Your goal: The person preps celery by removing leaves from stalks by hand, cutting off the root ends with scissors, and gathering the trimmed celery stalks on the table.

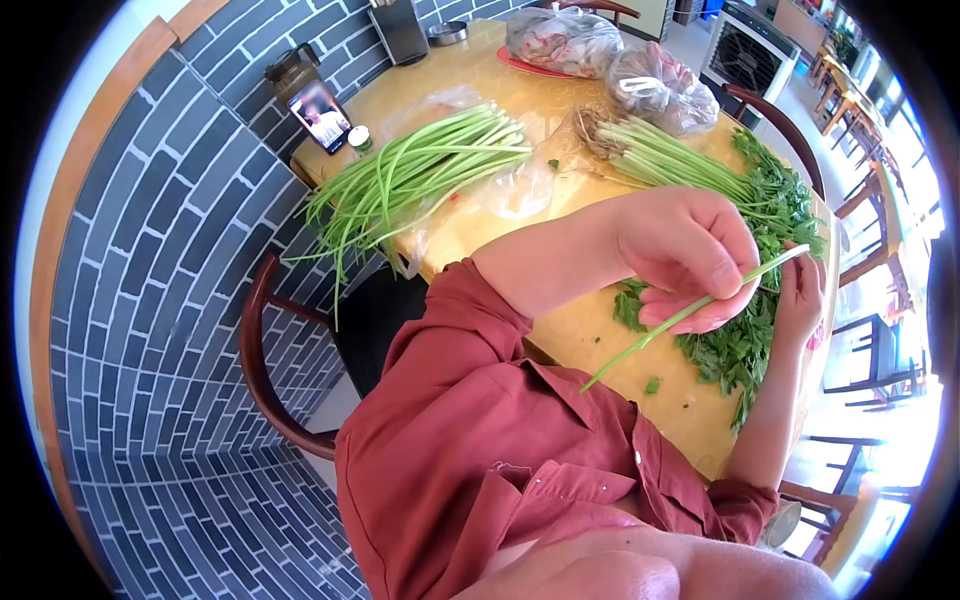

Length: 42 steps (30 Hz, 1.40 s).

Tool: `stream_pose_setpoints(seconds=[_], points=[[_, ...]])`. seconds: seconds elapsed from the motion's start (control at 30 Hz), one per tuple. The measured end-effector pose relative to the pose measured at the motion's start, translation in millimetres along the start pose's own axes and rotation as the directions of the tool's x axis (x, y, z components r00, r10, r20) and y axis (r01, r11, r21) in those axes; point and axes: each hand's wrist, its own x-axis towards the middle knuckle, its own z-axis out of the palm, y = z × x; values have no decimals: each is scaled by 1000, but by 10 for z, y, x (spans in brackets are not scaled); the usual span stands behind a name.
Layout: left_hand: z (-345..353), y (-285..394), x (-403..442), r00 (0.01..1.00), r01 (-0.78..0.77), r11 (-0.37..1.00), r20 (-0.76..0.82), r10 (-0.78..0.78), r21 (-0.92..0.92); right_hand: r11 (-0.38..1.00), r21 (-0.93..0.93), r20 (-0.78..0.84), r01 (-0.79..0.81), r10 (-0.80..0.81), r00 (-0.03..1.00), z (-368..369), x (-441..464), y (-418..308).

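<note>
Apparently, above the bench [690,425] at three o'clock, a slender green stalk [655,333] is pinched in the curled left hand [700,245], its pale end by the right hand's [798,293] nearly closed fingertips, and could be snapped if tugged unevenly.

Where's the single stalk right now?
In the head view, right of centre: the left hand holds the stalk above the table, its white end beside the right hand.

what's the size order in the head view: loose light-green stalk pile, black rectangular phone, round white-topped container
1. Light-green stalk pile (largest)
2. Black phone
3. White-topped container (smallest)
</note>
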Motion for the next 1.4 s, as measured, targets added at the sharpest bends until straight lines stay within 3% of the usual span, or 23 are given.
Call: stream_pose_setpoints(seconds=[0.07, 0.17, 0.2, 0.27, 0.3, 0.33, 0.43, 0.57, 0.6, 0.7, 0.83, 0.97, 1.2, 1.3, 1.4], points=[[-60, -12, 14, 996, -78, 997, 31, 78, -10, 999, 22, 8, 28, -28, 1000, 9, -18, 29], [-210, -12, 50, 953, -212, 977, -223, 203, -20, 997, 62, 54, -46, 42, 998, -41, 41, -158], [-297, -11, 98, 947, -236, 969, -243, 212, -75, 991, 49, 108, -122, 116, 987, -76, 48, -191], [-358, -68, 124, 850, -60, 929, -470, 239, 364, 956, 39, 211, -292, 277, 937, -141, 43, -261], [-372, -84, 146, 777, 77, 840, -560, 288, 538, 927, 27, 260, -375, 355, 898, -160, 45, -293], [-445, -141, 145, 790, 211, 716, -547, 277, 666, 949, 17, 262, -316, 301, 917, -175, 56, -331], [-484, -255, 151, 901, 260, 265, -332, 278, 928, 980, -17, 268, -200, 197, 943, -179, 63, -348], [-641, -306, 147, 892, 295, 329, -382, 241, 897, 988, -39, 267, -149, 154, 951, -160, 55, -275], [-628, -294, 162, 855, 285, 455, -438, 277, 844, 992, -36, 263, -118, 123, 957, -161, 62, -280], [-559, -206, 164, 778, 336, 461, -518, 354, 821, 998, -26, 262, -54, 59, 963, -157, 54, -244], [-596, -232, 156, 700, 265, 637, -599, 390, 724, 999, -38, 276, 28, -17, 961, -161, 63, -293], [-584, -217, 163, 692, 319, 574, -599, 403, 754, 999, -44, 282, 29, -15, 959, -154, 55, -370], [-604, -250, 168, 691, 250, 619, -585, 425, 745, 992, -61, 270, 111, -91, 959, -134, 46, -391], [-606, -274, 181, 712, 208, 598, -539, 451, 774, 999, -36, 213, -7, 15, 977, -139, 25, -307], [-578, -333, 207, 710, 118, 590, -483, 512, 799, 871, 232, 129, -434, 414, 901, -192, 30, -298]])
